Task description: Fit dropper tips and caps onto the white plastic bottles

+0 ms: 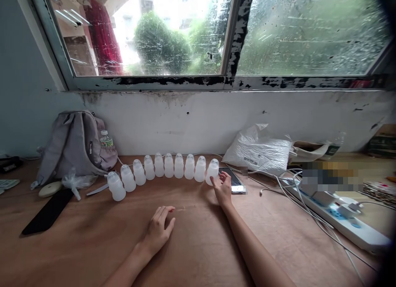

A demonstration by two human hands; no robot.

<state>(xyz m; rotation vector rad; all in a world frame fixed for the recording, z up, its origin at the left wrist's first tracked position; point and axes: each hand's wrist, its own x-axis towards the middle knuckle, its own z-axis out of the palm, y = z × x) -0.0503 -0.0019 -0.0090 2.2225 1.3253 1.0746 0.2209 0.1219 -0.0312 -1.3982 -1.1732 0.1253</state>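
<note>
The left hand (159, 229) lies nearest, palm down on the desk (198, 254), fingers loosely curled and holding nothing. Farther out, the right hand (223, 188) reaches forward, its fingers spread and touching the last bottle (212, 171) at the right end of a curved row of white bottles (163, 169). A phone (233, 179) lies just beside that hand, a backpack (76, 144) at the far left.
</note>
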